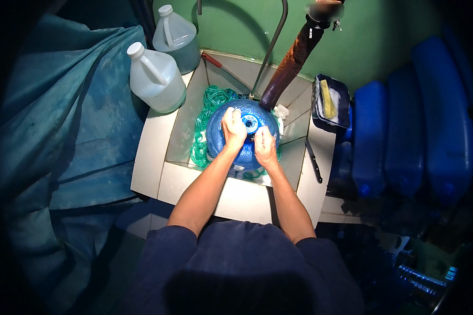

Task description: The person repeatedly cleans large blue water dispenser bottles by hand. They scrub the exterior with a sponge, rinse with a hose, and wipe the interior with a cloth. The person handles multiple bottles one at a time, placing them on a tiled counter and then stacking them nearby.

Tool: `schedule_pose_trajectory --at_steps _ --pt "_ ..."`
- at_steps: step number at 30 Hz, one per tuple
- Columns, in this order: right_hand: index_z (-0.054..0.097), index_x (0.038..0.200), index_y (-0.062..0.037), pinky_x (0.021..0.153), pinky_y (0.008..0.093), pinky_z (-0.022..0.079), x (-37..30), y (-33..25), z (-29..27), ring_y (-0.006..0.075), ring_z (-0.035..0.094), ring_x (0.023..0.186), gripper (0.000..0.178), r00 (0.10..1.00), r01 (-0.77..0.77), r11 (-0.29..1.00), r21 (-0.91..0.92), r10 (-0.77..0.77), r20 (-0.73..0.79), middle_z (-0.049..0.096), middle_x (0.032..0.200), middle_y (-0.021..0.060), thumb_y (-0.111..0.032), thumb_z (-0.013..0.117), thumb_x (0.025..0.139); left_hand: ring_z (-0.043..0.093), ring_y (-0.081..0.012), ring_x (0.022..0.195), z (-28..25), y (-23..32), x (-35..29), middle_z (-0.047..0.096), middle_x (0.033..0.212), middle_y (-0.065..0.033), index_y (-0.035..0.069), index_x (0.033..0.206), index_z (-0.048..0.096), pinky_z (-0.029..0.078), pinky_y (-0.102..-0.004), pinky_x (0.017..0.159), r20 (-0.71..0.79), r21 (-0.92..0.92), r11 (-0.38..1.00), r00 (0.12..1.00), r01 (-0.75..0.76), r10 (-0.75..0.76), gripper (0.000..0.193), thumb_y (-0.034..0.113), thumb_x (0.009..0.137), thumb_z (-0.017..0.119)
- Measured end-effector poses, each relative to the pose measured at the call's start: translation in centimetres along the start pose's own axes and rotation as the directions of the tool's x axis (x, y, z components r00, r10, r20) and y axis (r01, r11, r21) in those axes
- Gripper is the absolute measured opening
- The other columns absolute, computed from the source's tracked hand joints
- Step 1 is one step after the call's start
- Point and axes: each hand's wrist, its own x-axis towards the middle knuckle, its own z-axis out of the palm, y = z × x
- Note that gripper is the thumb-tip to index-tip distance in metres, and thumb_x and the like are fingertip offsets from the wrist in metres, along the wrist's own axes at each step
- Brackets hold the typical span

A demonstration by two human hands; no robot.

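Note:
A round blue water jug [245, 155] stands in a tiled basin, its open neck [250, 124] facing up. On the left side of the neck my left hand [234, 130] is closed, fingers curled against the jug. My right hand [266, 146] is also closed, just right of and nearer than the neck. What its fingers pinch, if anything, is hidden. Green netting [201, 137] lies bunched around the jug's left side. Behind the jug, a whitish crumpled scrap [281, 112] sits by the foot of a rusty pipe.
Two translucent jugs of liquid [157, 81] stand at the basin's back left. The rusty pipe [293, 60] slants upward behind it. A knife [314, 161] and a dark tub with a yellow item [329, 102] rest on the right ledge. Several blue containers [404, 126] line the right; blue-green sheeting [71, 115] hangs left.

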Motion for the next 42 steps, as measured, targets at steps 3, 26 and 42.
schedule_pose_trajectory --at_steps 3,26,42 --pt "0.05 0.085 -0.0015 0.056 0.0407 0.045 -0.4 -0.2 0.7 0.0281 0.056 0.057 0.016 0.992 0.074 0.996 -0.052 -0.079 -0.098 0.053 0.065 0.0156 -0.01 0.049 0.099 0.048 -0.0459 0.062 -0.1 0.6 -0.3 0.048 0.065 -0.0261 -0.002 0.072 0.046 0.033 -0.0525 0.059 0.024 -0.134 0.971 0.981 0.196 -0.195 0.029 0.017 0.094 0.047" --pt "0.054 0.086 -0.0026 0.061 0.035 0.046 -0.5 1.0 2.9 0.0215 0.057 0.065 0.018 0.98 0.053 0.994 0.098 -0.033 -0.197 0.058 0.075 0.0099 -0.014 0.055 0.099 0.068 -0.0159 0.08 -8.4 0.3 -1.9 0.068 0.087 -0.0048 0.004 0.098 0.064 0.054 -0.029 0.067 0.606 -0.144 0.68 0.607 0.719 -0.514 0.016 0.018 0.089 0.063" --pt "0.056 0.083 -0.0022 0.066 0.0322 0.048 -0.1 2.2 3.8 0.018 0.059 0.069 0.022 0.959 0.047 0.983 0.175 0.004 -0.282 0.06 0.075 0.0084 -0.018 0.054 0.099 0.07 -0.0193 0.083 -10.1 5.4 -3.2 0.073 0.091 -0.011 -0.008 0.096 0.07 0.055 -0.0339 0.083 0.54 -0.237 0.779 0.745 0.58 -0.391 0.024 0.01 0.087 0.057"
